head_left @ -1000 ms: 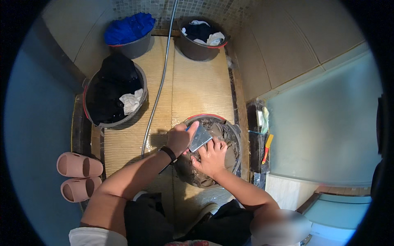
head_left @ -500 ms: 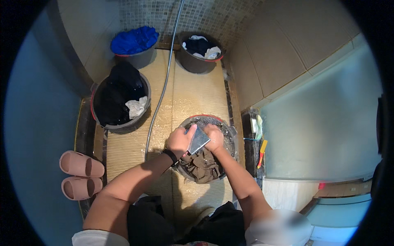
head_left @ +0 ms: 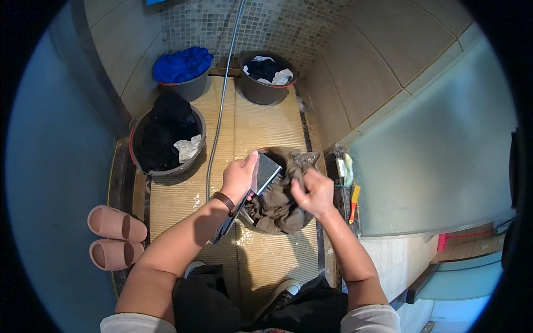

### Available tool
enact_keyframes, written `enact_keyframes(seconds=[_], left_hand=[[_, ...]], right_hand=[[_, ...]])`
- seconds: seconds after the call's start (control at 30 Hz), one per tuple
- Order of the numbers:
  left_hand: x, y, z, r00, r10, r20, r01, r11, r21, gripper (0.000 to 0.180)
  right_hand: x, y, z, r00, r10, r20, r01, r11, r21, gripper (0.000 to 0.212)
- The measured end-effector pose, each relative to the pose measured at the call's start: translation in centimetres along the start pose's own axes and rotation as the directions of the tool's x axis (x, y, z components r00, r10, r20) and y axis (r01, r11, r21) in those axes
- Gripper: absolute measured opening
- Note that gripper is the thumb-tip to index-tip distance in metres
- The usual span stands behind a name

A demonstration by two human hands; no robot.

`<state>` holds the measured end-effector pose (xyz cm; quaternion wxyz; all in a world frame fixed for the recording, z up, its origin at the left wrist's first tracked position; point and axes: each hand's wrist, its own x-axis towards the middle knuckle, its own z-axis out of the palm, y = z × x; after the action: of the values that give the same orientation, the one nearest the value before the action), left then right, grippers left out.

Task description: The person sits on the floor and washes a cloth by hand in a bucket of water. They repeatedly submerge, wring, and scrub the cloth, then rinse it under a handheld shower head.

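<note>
A round grey basin (head_left: 246,217) stands on the ribbed floor in front of me, filled with a wet brown garment (head_left: 277,208). My left hand (head_left: 237,180) is closed around a flat, square shower head (head_left: 266,171) over the basin's left side. Its shiny handle slants down beneath my wrist. At the basin's right side my right hand (head_left: 315,193) makes a fist on a bunched part of the garment, which rises over the far rim. The exact grip of the right fingers is partly hidden.
A metal hose (head_left: 220,119) runs down from the far wall. Buckets of laundry stand around: dark clothes (head_left: 161,136) at left, blue cloth (head_left: 183,65) far left, mixed clothes (head_left: 265,71) far right. Pink slippers (head_left: 116,223) lie left; a yellow-red brush (head_left: 354,204) lies right.
My right hand has moved right and toward me, out of the basin, and part of the brown garment has come up over the far rim. The shower head has tilted, showing its handle.
</note>
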<state>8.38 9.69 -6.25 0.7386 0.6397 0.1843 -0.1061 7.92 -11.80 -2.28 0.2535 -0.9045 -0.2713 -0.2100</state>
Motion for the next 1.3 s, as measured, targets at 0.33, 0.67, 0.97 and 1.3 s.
enact_keyframes(seconds=[0.33, 0.67, 0.97, 1.3], left_hand=[[2.8, -1.8, -0.5, 0.997, -0.074, 0.0, 0.072, 0.98, 0.187, 0.062], [5.0, -5.8, 0.8, 0.997, 0.067, -0.041, -0.04, 0.883, 0.467, 0.058], [4.3, -4.5, 0.4, 0.995, 0.097, 0.003, -0.089, 0.899, 0.43, 0.058], [2.9, -2.4, -1.8, 0.999, -0.023, -0.049, 0.034, 0.967, 0.254, 0.062]], right_hand=[[-3.3, 1.7, 6.4, 0.892, 0.024, 0.451, -0.078, 0.992, 0.102, 0.037], [-4.6, -0.1, 11.6, 0.821, -0.003, 0.571, 0.105, 0.984, -0.146, 0.016], [-4.4, 0.1, 14.1, 0.874, 0.062, 0.481, 0.023, 0.985, -0.169, 0.037], [2.0, 0.8, 9.7, 0.989, 0.055, -0.137, -0.092, 0.955, -0.282, 0.034]])
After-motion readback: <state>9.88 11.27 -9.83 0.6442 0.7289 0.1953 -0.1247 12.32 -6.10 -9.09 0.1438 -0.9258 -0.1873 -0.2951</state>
